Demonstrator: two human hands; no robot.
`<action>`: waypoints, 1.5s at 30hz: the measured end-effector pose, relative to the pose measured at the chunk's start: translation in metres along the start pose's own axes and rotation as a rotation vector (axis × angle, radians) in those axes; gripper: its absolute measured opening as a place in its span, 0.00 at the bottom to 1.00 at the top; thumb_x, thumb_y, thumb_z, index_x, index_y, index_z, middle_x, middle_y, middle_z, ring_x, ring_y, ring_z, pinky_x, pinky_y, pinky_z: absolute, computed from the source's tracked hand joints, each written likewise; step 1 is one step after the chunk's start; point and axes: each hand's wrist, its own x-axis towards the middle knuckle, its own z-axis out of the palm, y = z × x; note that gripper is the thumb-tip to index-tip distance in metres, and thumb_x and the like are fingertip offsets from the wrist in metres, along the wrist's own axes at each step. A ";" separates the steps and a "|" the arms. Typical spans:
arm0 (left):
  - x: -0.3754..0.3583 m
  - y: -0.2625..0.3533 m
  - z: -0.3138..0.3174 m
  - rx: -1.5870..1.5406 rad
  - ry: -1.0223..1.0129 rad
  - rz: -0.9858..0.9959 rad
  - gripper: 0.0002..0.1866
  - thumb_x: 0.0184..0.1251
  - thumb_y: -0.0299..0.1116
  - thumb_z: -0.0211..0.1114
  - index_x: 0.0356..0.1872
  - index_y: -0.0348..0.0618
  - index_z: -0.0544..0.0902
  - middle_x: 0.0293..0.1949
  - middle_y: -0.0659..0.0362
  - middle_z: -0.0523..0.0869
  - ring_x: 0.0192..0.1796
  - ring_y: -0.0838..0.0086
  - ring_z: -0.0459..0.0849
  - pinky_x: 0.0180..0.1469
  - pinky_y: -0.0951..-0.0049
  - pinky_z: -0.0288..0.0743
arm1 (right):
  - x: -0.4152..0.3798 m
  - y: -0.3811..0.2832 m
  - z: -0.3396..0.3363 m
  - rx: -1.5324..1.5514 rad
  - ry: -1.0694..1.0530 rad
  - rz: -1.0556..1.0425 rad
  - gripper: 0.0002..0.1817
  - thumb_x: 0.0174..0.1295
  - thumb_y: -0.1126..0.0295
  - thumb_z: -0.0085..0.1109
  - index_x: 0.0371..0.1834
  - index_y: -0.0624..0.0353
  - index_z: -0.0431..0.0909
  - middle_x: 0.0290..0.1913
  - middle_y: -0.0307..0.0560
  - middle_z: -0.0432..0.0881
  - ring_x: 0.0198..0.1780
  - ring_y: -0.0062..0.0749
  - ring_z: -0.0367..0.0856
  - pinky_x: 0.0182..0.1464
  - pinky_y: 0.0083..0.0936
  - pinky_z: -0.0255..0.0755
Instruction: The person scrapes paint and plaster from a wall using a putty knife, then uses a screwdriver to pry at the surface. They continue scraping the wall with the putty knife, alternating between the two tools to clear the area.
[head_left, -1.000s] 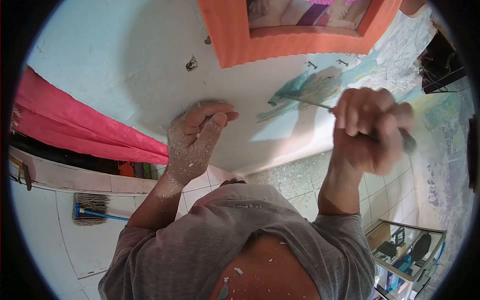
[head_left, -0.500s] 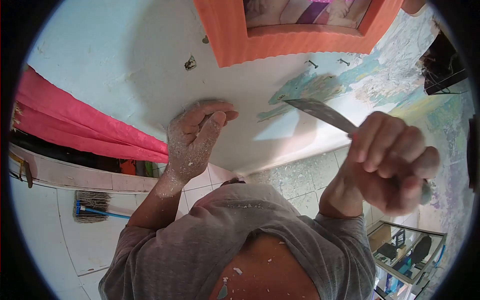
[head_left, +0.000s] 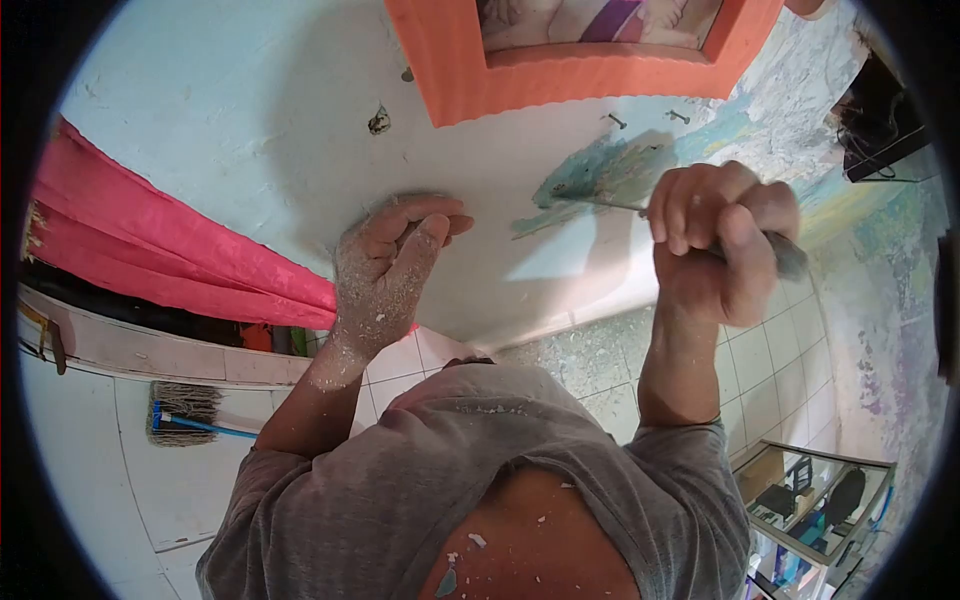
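Note:
My right hand [head_left: 725,240] is wrapped round the grey handle [head_left: 788,258] of a putty knife. Its thin metal blade [head_left: 605,204] is seen nearly edge-on, with the tip at a bare, greenish patch [head_left: 620,165] of the wall. To the left, my left hand [head_left: 385,265] is close against the pale wall [head_left: 480,165], its fingers loosely curled and the thumb lying over them. Nothing shows between those fingers. White dust and flakes coat the back of that hand and its wrist.
An orange picture frame [head_left: 590,80] hangs above the patch, with two screws [head_left: 617,121] sticking out below it. A pink curtain [head_left: 180,240] hangs at left. A mop [head_left: 185,413] lies lower left; a glass cabinet [head_left: 815,500] stands lower right. Flakes litter the tiled floor [head_left: 590,360].
My right hand has moved up and left, bringing the putty knife's blade from broadside to nearly edge-on, with its tip at the patch. My left hand stays about where it was.

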 end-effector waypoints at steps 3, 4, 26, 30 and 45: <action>0.001 0.001 0.001 -0.021 0.006 -0.010 0.13 0.76 0.33 0.56 0.49 0.32 0.82 0.43 0.53 0.87 0.48 0.70 0.87 0.52 0.70 0.80 | 0.010 -0.031 0.013 -0.027 -0.019 -0.096 0.14 0.69 0.68 0.48 0.24 0.53 0.61 0.23 0.38 0.67 0.19 0.22 0.63 0.23 0.27 0.64; 0.000 0.001 0.001 -0.057 0.010 -0.021 0.11 0.76 0.31 0.57 0.47 0.32 0.82 0.44 0.54 0.86 0.49 0.70 0.87 0.52 0.71 0.79 | 0.007 -0.034 0.015 0.006 -0.023 -0.114 0.13 0.68 0.69 0.49 0.24 0.54 0.61 0.23 0.39 0.68 0.19 0.24 0.64 0.23 0.27 0.64; 0.001 -0.003 0.005 -0.019 -0.087 -0.030 0.14 0.77 0.35 0.55 0.46 0.35 0.83 0.44 0.53 0.87 0.48 0.70 0.86 0.52 0.72 0.77 | -0.030 -0.032 0.019 -0.106 0.161 -0.134 0.17 0.62 0.66 0.68 0.31 0.58 0.67 0.32 0.47 0.75 0.26 0.33 0.72 0.28 0.31 0.71; 0.000 -0.012 0.062 -0.630 -0.507 -0.401 0.24 0.79 0.48 0.49 0.57 0.37 0.77 0.48 0.52 0.85 0.51 0.71 0.84 0.54 0.69 0.77 | -0.047 -0.026 0.037 -0.430 -0.132 -0.252 0.24 0.59 0.49 0.67 0.32 0.57 0.68 0.31 0.43 0.72 0.28 0.33 0.72 0.32 0.34 0.75; 0.027 -0.008 0.130 -0.879 -0.569 -0.524 0.20 0.75 0.32 0.45 0.64 0.36 0.65 0.48 0.44 0.83 0.63 0.56 0.78 0.64 0.59 0.72 | -0.151 -0.049 0.036 -0.473 0.240 0.667 0.49 0.61 0.61 0.69 0.78 0.53 0.43 0.57 0.53 0.70 0.58 0.35 0.74 0.56 0.38 0.73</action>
